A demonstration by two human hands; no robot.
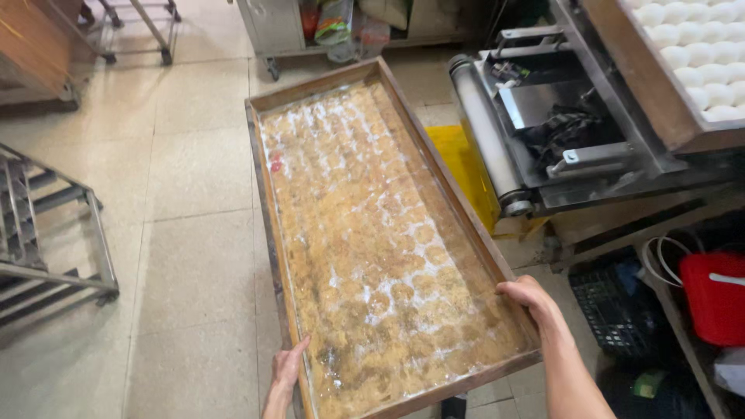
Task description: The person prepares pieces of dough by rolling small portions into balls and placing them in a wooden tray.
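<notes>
A long wooden tray is held above the tiled floor, its bottom dusted with flour in round patches. My left hand grips the near left rim. My right hand grips the near right rim close to the corner. The tray holds no dough pieces; only flour marks and a small red speck near its far left side show.
A metal dough machine with a roller stands at right, with a yellow panel below it. A second wooden tray of white dough balls lies on top. A metal rack is at left, a red bucket at right.
</notes>
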